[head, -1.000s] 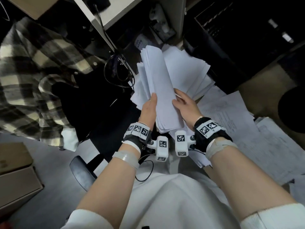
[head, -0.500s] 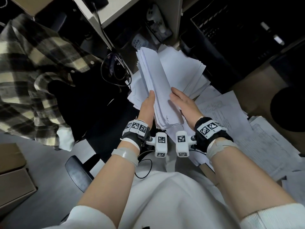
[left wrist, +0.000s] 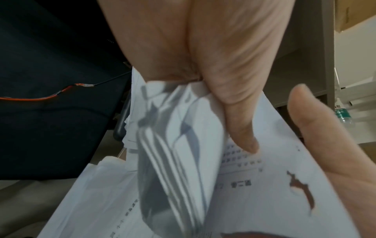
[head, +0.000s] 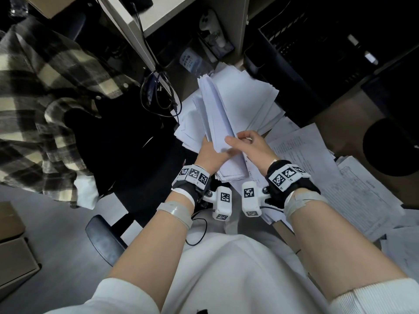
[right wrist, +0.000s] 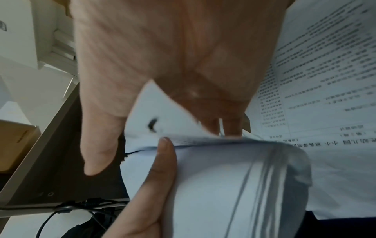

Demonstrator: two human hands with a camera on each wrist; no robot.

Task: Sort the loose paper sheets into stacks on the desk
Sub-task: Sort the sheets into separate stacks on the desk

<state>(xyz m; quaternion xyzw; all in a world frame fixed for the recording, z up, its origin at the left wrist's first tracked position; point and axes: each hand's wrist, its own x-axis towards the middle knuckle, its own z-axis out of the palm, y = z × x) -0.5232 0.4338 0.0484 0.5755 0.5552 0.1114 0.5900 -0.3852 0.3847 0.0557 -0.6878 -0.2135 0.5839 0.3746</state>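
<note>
A thick bundle of white paper sheets (head: 217, 114) stands on edge, fanned, above a loose heap of sheets (head: 256, 96). My left hand (head: 209, 150) grips the bundle's near end from the left. In the left wrist view its thumb (left wrist: 240, 128) presses onto the folded bundle (left wrist: 173, 161). My right hand (head: 242, 139) is at the bundle's right side, fingers curled round the edge of some sheets. The right wrist view shows those fingers (right wrist: 223, 125) tucked behind a sheet, the right thumb (right wrist: 97, 153) held apart, and the bundle (right wrist: 234, 185) bent over.
Printed sheets (head: 317, 159) lie spread across the surface to the right. A black cable loop (head: 158, 96) hangs at the desk edge (head: 133, 35) to the left. A plaid shirt (head: 40, 98) is draped at far left. Cardboard boxes (head: 13, 250) sit on the floor.
My right hand lay flat against the bundle before; now its fingers are curled round the sheets' edge. The bundle has leaned slightly rightward while the left hand keeps its grip.
</note>
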